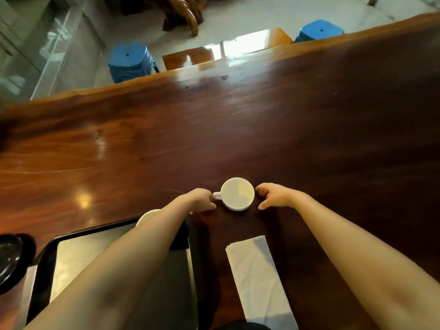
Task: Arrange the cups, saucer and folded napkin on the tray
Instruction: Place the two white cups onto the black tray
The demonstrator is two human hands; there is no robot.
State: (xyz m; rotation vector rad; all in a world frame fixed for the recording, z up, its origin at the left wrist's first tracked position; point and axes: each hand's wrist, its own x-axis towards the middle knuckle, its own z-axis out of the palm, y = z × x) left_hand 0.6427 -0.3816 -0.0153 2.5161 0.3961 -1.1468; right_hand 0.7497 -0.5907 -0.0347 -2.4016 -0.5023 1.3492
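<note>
A white cup (237,194) stands upright on the wooden table, its handle pointing left. My left hand (202,200) is at the handle, fingers touching it. My right hand (271,196) curls open just right of the cup, a small gap from its wall. A black tray (45,258) lies at the lower left under my left forearm. At the tray's far right corner a white cup or saucer (146,216) shows, mostly hidden by my arm. A folded white napkin (258,279) lies on the table right of the tray.
A dark round object (12,256) sits at the left edge beside the tray. The long wooden table (214,129) stretches ahead. Two blue stools (129,61) (320,29) and a wooden seat (190,59) stand beyond its far edge.
</note>
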